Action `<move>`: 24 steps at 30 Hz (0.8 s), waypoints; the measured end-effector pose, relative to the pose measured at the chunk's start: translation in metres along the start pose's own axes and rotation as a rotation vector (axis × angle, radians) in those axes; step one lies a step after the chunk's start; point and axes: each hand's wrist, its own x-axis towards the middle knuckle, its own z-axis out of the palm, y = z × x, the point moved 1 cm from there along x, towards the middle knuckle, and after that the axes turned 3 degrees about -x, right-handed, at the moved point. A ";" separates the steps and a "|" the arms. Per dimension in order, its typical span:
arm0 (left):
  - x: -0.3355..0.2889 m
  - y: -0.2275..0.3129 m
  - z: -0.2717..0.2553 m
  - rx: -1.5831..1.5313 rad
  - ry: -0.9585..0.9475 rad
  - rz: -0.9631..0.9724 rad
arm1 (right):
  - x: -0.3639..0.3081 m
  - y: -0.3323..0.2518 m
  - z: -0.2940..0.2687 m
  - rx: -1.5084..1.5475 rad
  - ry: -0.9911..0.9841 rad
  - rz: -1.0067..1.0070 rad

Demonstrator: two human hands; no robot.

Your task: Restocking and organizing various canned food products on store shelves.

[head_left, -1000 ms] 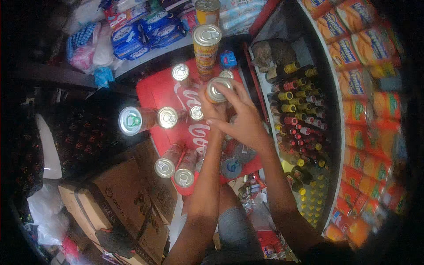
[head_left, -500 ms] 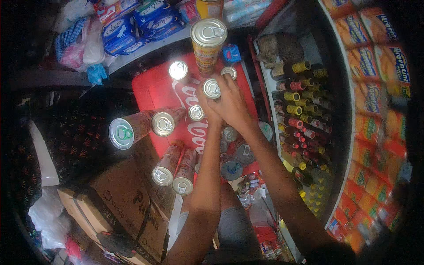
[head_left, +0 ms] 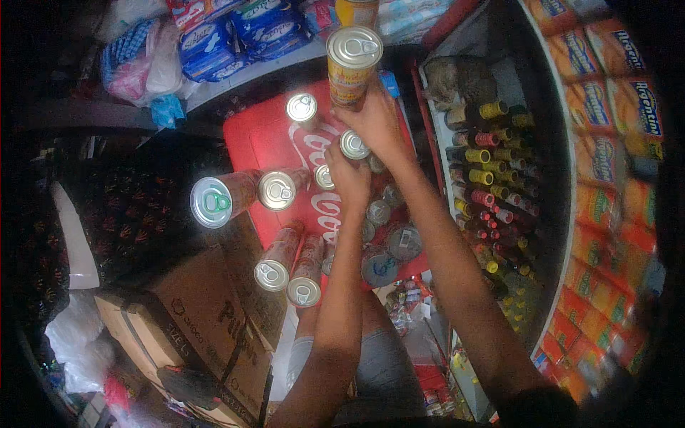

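My left hand (head_left: 349, 178) is closed around a small tin can (head_left: 354, 144) with a silver pull-tab lid, near the middle of the red table top. Just beyond it, my right hand (head_left: 379, 128) wraps the lower part of a tall yellowish can (head_left: 349, 82), its thumb on the near side; the far fingers are hidden. Left of my hands stand a small can (head_left: 302, 108) and another can (head_left: 277, 190). One more small can (head_left: 325, 177) sits beside my left hand, partly covered by it.
On the red table (head_left: 250, 135), a large can (head_left: 212, 202) and two tall cans (head_left: 272, 274) stand at the left. Several cans (head_left: 379, 267) cluster nearer me. A cardboard box (head_left: 200, 321) is lower left, a bottle rack (head_left: 492, 175) at right. A cat (head_left: 460, 80) lies beyond the bottles.
My right hand has left the small can and moved away from me to the base of the tall can. My left hand stays on the small can. The view has shifted slightly.
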 end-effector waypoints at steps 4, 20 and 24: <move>-0.006 0.008 -0.004 0.048 0.071 0.024 | 0.007 0.006 0.013 -0.007 0.007 0.041; -0.020 0.140 -0.062 -0.120 0.142 0.297 | -0.016 -0.043 -0.065 -0.019 0.082 -0.001; -0.003 0.167 -0.085 -0.080 -0.061 0.474 | -0.032 -0.068 -0.103 0.000 -0.020 0.022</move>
